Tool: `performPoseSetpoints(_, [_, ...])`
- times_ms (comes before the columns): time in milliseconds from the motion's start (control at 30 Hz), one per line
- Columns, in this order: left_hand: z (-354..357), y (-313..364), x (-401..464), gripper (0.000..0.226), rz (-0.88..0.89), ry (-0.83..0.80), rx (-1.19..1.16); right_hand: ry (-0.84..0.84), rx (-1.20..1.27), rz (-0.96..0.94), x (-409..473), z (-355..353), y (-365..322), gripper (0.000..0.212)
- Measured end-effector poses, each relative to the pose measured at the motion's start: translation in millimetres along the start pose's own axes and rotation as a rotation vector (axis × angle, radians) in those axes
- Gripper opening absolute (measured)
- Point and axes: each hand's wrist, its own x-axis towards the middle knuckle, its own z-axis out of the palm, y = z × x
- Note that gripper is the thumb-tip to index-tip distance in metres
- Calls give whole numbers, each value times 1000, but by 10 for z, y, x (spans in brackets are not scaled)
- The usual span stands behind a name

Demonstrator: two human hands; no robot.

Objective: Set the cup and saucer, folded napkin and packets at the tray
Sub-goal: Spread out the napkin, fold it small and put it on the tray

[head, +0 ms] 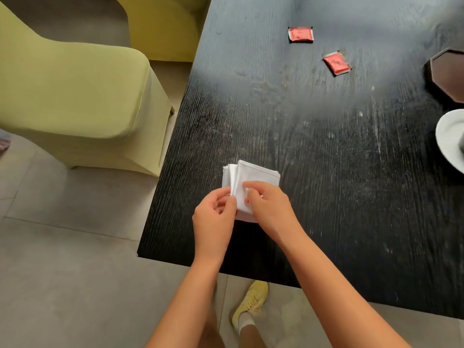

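Observation:
A white folded napkin [253, 175] lies on the black table [326, 159] near its left front corner. My left hand [213, 219] pinches its near left edge and my right hand [270, 205] presses and grips its near right part. Two red packets lie farther back: one [300, 34] flat near the far middle, the other [336, 63] turned at an angle to its right. A dark octagonal tray [445, 76] is cut off at the right edge. Below the tray, a white saucer [448, 140] shows partly at the right edge; the cup is barely visible.
Two yellow-green covered chairs [75, 101] stand left of the table on the tiled floor. The table's left edge and front edge meet close to my hands. My foot in a yellow shoe [251, 302] is under the front edge.

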Motion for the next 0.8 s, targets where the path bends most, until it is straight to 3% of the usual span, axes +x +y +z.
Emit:
performPoseSetpoints(67, [-56,-47,28,24,35,1,92,5,-7,-61,3,21,64,34])
performPoseSetpoints(133, [-104,-88,23,25,98,38,232,139,-108,-194,8,29,155,34])
performPoseSetpoints(200, [-163,-99,-6,26,240,98,438,324,-312,-300,31,35,264,40])
performPoseSetpoints(267, [-181,-110,11,36,429,148,587,384,-477,-317,61,61,371,50])
performPoseSetpoints(333, [-132,-117,110,49,607,68,725,286,-594,-326,94,127,465,58])
performPoseSetpoints(433, [-15,-189,333,54,775,-238,996,170,-746,-348,165,252,619,58])
performPoseSetpoints(533, [-15,-328,517,53,770,-387,1090,188,-798,-356,222,295,687,58])
performPoseSetpoints(800, [11,-382,547,54,787,-318,1188,191,-811,-359,281,349,730,59])
